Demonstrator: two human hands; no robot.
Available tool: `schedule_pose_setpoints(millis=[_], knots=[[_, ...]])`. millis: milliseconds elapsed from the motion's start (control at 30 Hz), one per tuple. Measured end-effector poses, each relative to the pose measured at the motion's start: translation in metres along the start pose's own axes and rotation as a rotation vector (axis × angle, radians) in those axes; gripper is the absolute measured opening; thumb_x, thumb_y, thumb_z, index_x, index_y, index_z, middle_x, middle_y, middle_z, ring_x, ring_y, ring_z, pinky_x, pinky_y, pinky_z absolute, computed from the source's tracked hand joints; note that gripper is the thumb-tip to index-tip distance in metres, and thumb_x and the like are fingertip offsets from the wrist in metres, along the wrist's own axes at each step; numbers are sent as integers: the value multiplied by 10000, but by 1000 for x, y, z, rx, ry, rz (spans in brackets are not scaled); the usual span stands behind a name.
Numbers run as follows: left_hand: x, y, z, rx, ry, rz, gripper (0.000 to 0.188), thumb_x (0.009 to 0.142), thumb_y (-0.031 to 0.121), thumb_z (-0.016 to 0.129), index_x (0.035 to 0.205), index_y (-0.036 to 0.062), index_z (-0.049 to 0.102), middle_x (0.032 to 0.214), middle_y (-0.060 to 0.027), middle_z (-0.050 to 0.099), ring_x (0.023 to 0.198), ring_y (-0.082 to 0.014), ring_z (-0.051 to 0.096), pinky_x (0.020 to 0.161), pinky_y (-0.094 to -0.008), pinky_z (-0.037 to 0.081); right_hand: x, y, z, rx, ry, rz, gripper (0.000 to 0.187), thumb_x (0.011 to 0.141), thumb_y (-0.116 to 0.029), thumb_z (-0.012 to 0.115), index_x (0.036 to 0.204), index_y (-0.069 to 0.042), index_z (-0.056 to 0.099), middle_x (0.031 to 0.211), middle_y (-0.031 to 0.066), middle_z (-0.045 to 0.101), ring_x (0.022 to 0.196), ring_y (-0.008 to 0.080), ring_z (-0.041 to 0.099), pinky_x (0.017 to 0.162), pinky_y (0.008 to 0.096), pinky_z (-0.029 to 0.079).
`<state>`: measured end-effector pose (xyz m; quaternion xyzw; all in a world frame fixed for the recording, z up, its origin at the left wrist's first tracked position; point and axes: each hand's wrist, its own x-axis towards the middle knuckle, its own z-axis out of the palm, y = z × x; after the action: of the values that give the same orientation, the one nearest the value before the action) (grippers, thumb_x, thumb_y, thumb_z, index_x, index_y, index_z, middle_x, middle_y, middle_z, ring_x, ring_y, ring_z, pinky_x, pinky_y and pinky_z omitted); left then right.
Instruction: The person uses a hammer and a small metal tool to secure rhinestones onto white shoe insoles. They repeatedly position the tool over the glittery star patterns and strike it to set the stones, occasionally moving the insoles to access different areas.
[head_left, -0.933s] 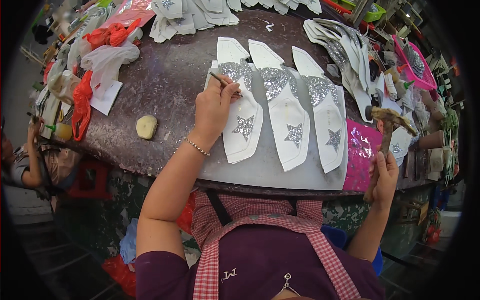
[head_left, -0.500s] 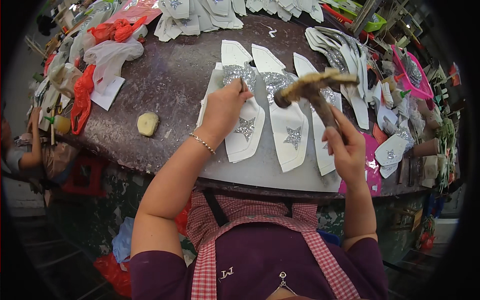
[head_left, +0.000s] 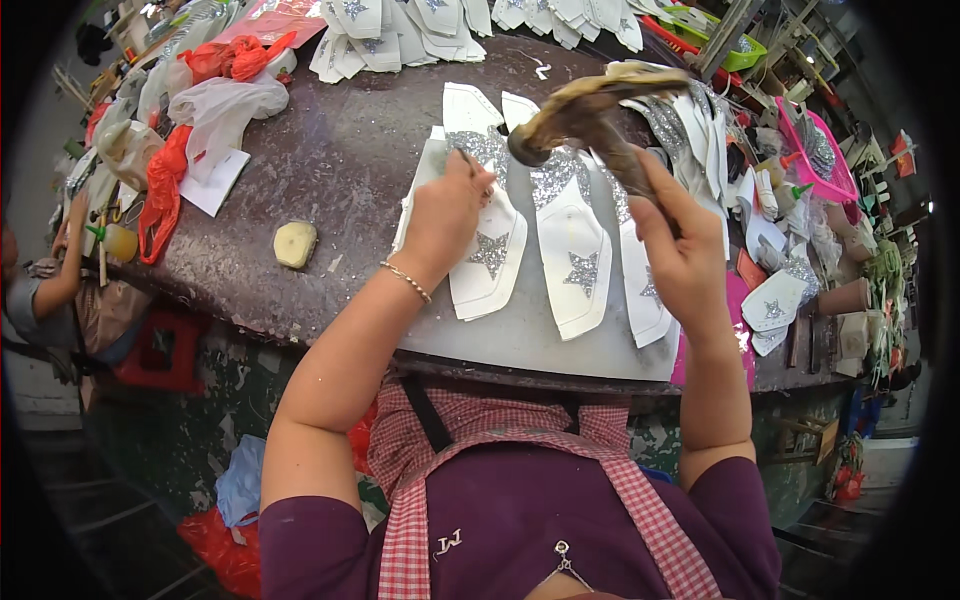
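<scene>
My right hand (head_left: 686,250) grips the handle of a hammer (head_left: 583,112), raised above the work. Its worn head is up and to the left of that hand. My left hand (head_left: 445,215) is closed around a thin dark punch-like tool (head_left: 465,158); its lower end is hidden by the fingers. That hand rests over the leftmost of three white shoe-upper pieces (head_left: 505,245) with silver glitter bands and stars. The middle piece (head_left: 573,235) and the right piece (head_left: 640,300) lie beside it, partly under the hammer and my right hand. All three lie on a pale board (head_left: 480,350).
A yellowish lump (head_left: 295,244) sits left of the board. White pieces (head_left: 390,40) are piled at the back, and glittery ones (head_left: 700,130) at right. Plastic bags (head_left: 225,110) crowd the left; a pink basket (head_left: 825,170) stands at right. Another person's arm (head_left: 68,260) shows far left.
The hammer and my right hand have moved left and slightly up, bringing the head closer to my left hand. My left hand has hardly shifted and still holds the thin tool.
</scene>
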<state>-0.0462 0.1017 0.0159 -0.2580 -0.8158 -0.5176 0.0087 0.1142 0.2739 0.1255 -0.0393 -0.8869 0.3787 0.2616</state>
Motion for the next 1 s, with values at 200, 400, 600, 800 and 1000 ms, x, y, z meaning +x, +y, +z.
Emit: schedule_pose_setpoints(millis=[200, 400, 600, 800, 1000], knots=[[-8, -9, -2, 39, -66, 46, 205, 953, 173, 646, 896, -22, 615, 814, -142, 724, 768, -190, 732, 687, -300, 560, -25, 16, -15, 163, -50, 220, 407, 955, -94, 625, 1347, 2, 573, 841, 3, 625, 709, 61, 483, 637, 222, 412], [-7, -7, -1, 68, -41, 76, 208, 928, 182, 679, 884, -15, 627, 805, -146, 716, 733, -232, 721, 652, -312, 537, -22, 19, -11, 240, -39, 212, 413, 970, -95, 613, 1365, 10, 555, 848, 0, 628, 679, 62, 486, 613, 213, 412], [-12, 1, 3, 85, -37, 273, 217, 902, 198, 685, 836, 29, 566, 751, -160, 655, 697, -353, 653, 600, -428, 486, -4, 2, -7, 609, 143, -65, 425, 989, -49, 558, 1403, 26, 503, 859, 18, 641, 605, 35, 464, 531, 188, 374], [-12, -1, 6, 245, -25, 442, 198, 924, 180, 661, 885, 22, 549, 741, -151, 663, 693, -340, 666, 599, -412, 510, 2, -12, -5, -295, -131, 6, 416, 908, -64, 630, 1319, -126, 613, 935, 212, 687, 766, 314, 674, 709, 328, 510], [-15, -5, 8, -41, -1, 123, 240, 971, 194, 622, 871, -11, 544, 785, -157, 707, 675, -292, 706, 582, -384, 532, -26, 13, -16, 37, -23, 110, 388, 925, -60, 623, 1311, -23, 601, 882, 111, 715, 711, 101, 582, 659, 275, 469]])
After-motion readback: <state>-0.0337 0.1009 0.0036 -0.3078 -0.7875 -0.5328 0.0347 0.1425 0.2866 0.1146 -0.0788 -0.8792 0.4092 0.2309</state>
